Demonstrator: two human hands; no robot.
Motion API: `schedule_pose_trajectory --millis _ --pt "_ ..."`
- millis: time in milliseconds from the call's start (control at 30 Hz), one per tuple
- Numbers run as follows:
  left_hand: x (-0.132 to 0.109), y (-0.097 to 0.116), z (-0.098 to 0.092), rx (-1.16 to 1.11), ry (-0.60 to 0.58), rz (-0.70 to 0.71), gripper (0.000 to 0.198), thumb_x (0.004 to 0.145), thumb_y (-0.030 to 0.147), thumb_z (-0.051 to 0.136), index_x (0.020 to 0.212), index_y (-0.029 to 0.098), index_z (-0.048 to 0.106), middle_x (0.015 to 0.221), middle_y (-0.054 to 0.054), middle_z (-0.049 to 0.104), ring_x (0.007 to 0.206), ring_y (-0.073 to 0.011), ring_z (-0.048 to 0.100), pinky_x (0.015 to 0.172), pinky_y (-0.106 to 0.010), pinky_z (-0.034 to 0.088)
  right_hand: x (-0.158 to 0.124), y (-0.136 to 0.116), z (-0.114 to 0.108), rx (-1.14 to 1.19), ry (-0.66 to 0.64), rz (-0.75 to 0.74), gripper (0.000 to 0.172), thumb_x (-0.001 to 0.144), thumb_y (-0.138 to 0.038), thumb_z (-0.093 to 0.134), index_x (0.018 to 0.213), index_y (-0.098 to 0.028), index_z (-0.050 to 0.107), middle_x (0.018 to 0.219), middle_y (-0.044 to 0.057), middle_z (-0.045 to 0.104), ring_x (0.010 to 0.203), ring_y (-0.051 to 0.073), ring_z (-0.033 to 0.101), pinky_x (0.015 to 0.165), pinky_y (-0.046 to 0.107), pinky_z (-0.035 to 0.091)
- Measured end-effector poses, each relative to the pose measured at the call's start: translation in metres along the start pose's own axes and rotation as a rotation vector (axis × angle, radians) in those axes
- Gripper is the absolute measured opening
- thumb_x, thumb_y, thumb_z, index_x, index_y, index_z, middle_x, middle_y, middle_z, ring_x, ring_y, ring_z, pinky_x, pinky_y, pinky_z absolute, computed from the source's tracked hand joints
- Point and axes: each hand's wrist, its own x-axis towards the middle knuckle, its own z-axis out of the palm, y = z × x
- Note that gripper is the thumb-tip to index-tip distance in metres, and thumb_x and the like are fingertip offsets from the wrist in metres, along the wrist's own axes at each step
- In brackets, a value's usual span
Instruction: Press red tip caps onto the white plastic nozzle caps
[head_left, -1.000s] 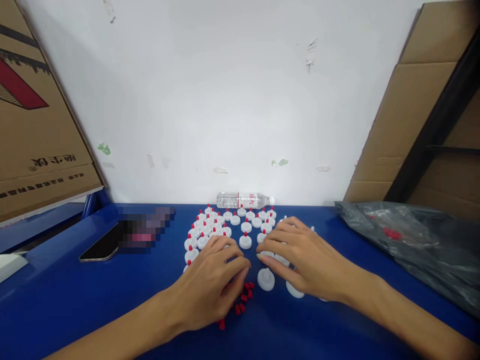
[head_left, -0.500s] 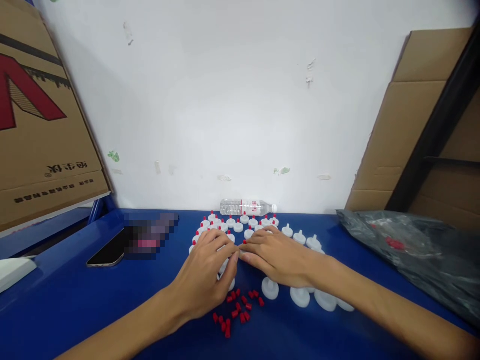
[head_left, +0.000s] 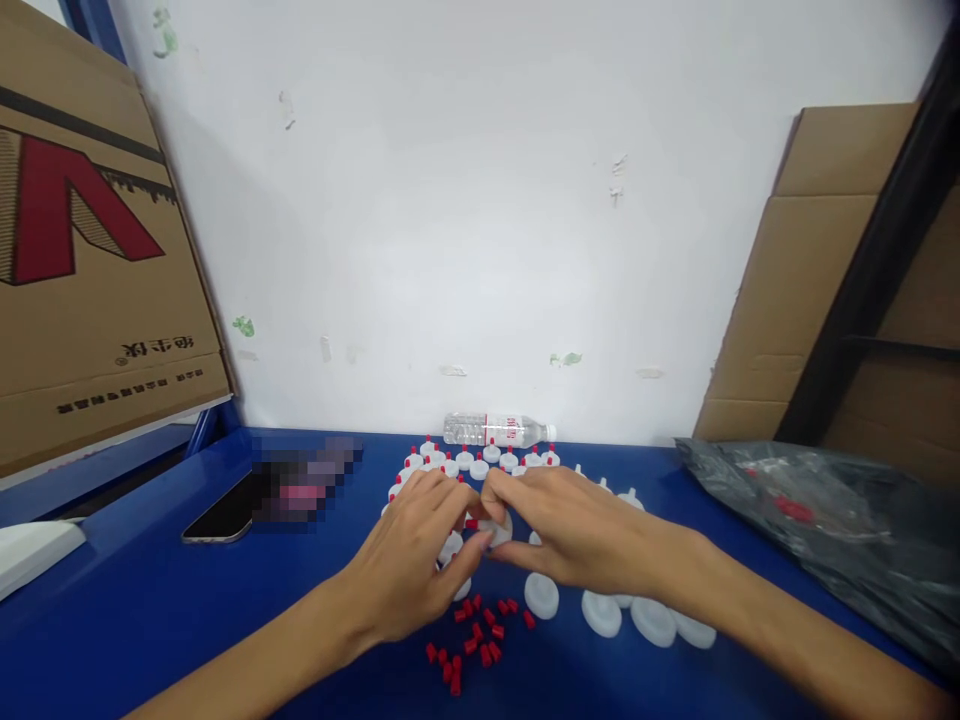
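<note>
A white nozzle lid (head_left: 499, 531) is held on its side between my two hands, its spout to the left with a red tip cap (head_left: 471, 523) on it. My right hand (head_left: 559, 520) grips the lid's round base between thumb and curled fingers. My left hand (head_left: 416, 545) closes around the red tip, its thumb against the lid; the fingertips are partly hidden. Loose red caps (head_left: 477, 632) lie scattered below the hands. Beyond the left hand stand several lids with red tips (head_left: 478, 466). Plain white lids (head_left: 541, 596) lie around the right hand, some tipped over.
A clear plastic bottle (head_left: 495, 430) lies against the wall. At left are a phone (head_left: 221, 510), a white object (head_left: 34, 550) and a large printed carton (head_left: 97, 330). A dark plastic bag (head_left: 810, 540) lies at right, beside folded cardboard (head_left: 787, 300).
My fingers have shifted and bent, and the white lid with its red tip now shows between them. The view has tilted slightly, so the scene sits lower.
</note>
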Motion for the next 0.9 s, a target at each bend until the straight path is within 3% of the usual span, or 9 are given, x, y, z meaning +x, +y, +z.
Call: schedule_pose_trajectory --millis 100,333,433,633,767,833,900 --pt "0.0 0.002 0.001 0.03 0.002 0.038 0.005 0.103 0.021 0.052 0.103 0.02 0.057 0.09 -0.002 0.061 0.084 -0.0223 0.049 0.076 -0.036 0.037 -0.002 -0.002 -0.004 0.041 0.01 0.018 0.024 0.092 -0.023 0.068 0.094 -0.025 0.045 0.077 -0.007 0.054 0.069 0.015 0.048 0.061 0.026 0.03" --pt "0.001 0.004 0.007 0.179 -0.007 0.073 0.027 0.11 0.022 0.033 0.097 0.019 0.057 0.083 -0.004 0.06 0.077 -0.0227 0.043 0.076 -0.039 0.033 -0.006 0.002 -0.007 0.09 -0.012 0.02 0.025 0.092 -0.022 0.073 0.092 -0.025 0.048 0.076 -0.008 0.053 0.069 0.012 0.046 0.064 0.024 0.031" --pt "0.0 0.004 0.007 0.141 -0.029 0.063 0.032 0.109 0.022 0.03 0.091 0.02 0.057 0.078 -0.003 0.057 0.076 -0.0224 0.043 0.075 -0.039 0.033 -0.005 0.005 -0.004 0.091 -0.004 -0.022 0.02 0.093 -0.024 0.072 0.093 -0.025 0.052 0.076 -0.008 0.054 0.07 0.012 0.048 0.064 0.025 0.031" --pt "-0.002 0.008 0.006 -0.173 -0.089 -0.109 0.043 0.111 0.032 0.025 0.087 0.021 0.059 0.08 -0.002 0.057 0.077 -0.02 0.049 0.077 -0.036 0.039 -0.005 0.001 -0.002 0.057 0.007 -0.103 0.014 0.095 -0.025 0.07 0.092 -0.025 0.057 0.075 -0.007 0.059 0.073 0.014 0.055 0.066 0.026 0.035" --pt "-0.002 0.01 0.006 -0.381 -0.026 -0.263 0.051 0.111 0.045 0.026 0.069 0.02 0.042 0.063 0.002 0.045 0.062 -0.0157 0.042 0.062 -0.031 0.037 -0.005 0.005 -0.002 -0.144 0.059 -0.221 0.02 0.09 -0.003 0.056 0.091 -0.024 0.057 0.081 -0.003 0.066 0.079 0.016 0.058 0.073 0.03 0.037" --pt "-0.002 0.01 0.001 -0.458 0.024 -0.358 0.052 0.111 0.046 0.027 0.065 0.021 0.032 0.056 0.004 0.034 0.053 -0.0135 0.033 0.053 -0.029 0.03 -0.005 0.014 -0.003 -0.226 0.112 -0.193 0.027 0.086 0.003 0.051 0.09 -0.022 0.058 0.086 0.0 0.069 0.087 0.018 0.061 0.077 0.032 0.037" --pt "-0.002 0.009 -0.005 -0.415 0.089 -0.346 0.051 0.111 0.042 0.028 0.065 0.022 0.03 0.057 0.004 0.032 0.053 -0.0131 0.031 0.052 -0.03 0.028 -0.004 0.026 -0.004 -0.18 0.154 -0.074 0.024 0.089 0.001 0.053 0.089 -0.022 0.06 0.087 0.0 0.069 0.085 0.018 0.061 0.078 0.032 0.039"
